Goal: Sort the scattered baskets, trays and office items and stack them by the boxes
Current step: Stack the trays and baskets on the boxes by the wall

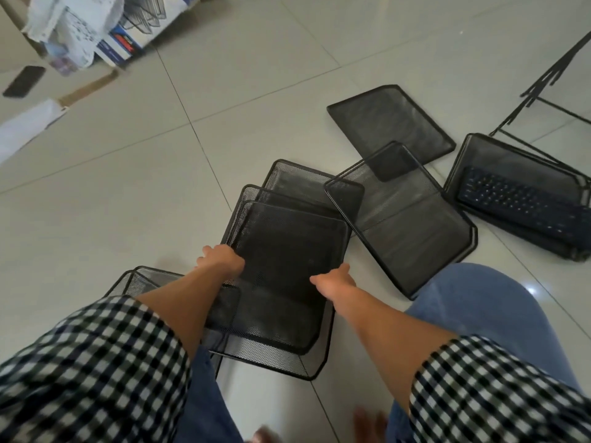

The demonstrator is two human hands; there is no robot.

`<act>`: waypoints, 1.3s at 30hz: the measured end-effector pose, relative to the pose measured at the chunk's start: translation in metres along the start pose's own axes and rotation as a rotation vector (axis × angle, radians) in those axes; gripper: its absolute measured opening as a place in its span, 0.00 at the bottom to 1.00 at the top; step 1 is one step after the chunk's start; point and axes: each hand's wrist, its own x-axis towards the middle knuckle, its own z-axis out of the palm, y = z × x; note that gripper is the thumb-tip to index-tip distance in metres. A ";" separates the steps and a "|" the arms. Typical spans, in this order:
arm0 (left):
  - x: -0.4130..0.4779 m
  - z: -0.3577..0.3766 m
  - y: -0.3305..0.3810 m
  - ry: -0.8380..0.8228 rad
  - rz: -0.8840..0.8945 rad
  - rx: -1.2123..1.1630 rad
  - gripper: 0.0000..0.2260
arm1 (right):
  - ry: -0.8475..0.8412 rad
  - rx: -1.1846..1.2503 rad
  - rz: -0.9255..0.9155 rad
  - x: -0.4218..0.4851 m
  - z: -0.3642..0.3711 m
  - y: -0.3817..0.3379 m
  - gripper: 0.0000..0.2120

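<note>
Centre: tray stack (307,356) on floor (128,187) before my knees; top tray (281,260) lies skewed on it.
Hands: L hand (220,260) grips top tray's left edge, R hand (334,279) its right edge.
Right: 2nd tray (412,231), near corner over the stack's far end.
Behind that: 3rd tray (390,123).
Far right: keyboard (524,203) in 4th tray (511,161); wire stand (550,78) behind.
Left: basket (140,279) under my L arm.
Far left, back: boxes (128,46) w/ file rack (144,14) on top.

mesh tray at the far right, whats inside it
A dark keyboard lies inside the mesh tray. Anything beneath the keyboard is covered, and the tray's right end is cut off by the frame edge.
</note>
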 end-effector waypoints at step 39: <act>0.005 0.019 -0.019 0.114 0.210 0.189 0.04 | 0.344 -0.109 -0.233 0.009 -0.016 0.006 0.10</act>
